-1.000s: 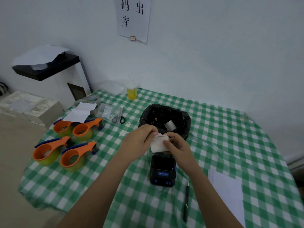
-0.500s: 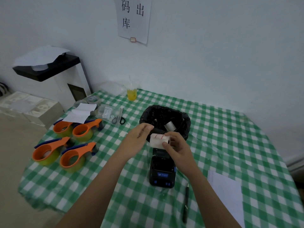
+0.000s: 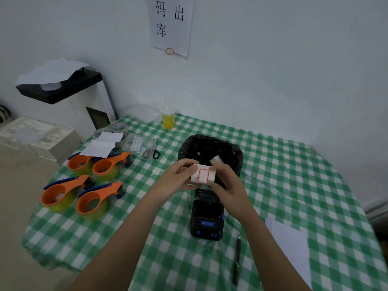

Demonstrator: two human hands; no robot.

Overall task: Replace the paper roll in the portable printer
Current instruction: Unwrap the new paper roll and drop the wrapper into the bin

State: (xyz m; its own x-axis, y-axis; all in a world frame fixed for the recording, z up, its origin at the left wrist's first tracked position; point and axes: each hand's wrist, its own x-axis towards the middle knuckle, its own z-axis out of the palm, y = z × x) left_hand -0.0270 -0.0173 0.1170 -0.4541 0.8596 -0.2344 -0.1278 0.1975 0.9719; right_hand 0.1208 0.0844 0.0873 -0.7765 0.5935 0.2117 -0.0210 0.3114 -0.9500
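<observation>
A white roll of labels point(image 3: 203, 175) with red-bordered stickers is held up between both hands above the table. My left hand point(image 3: 178, 175) grips its left end and my right hand point(image 3: 227, 183) grips its right side. Just below them lies the black portable printer point(image 3: 206, 217) with its lid open and its paper bay showing. Behind the hands stands a small bin lined with a black bag point(image 3: 210, 148); a white roll core point(image 3: 217, 159) pokes out inside it.
Several orange tape dispensers point(image 3: 84, 185) sit at the left of the green checked tablecloth point(image 3: 294, 175). Scissors point(image 3: 151, 153), small bags and paper lie behind them. A black pen point(image 3: 236, 261) and a white sheet point(image 3: 289, 246) lie at the right front. A yellow cup point(image 3: 168, 121) stands by the wall.
The roll has been turned in my hands, so a red-bordered label now faces me. Both hands stay above the printer, raised slightly.
</observation>
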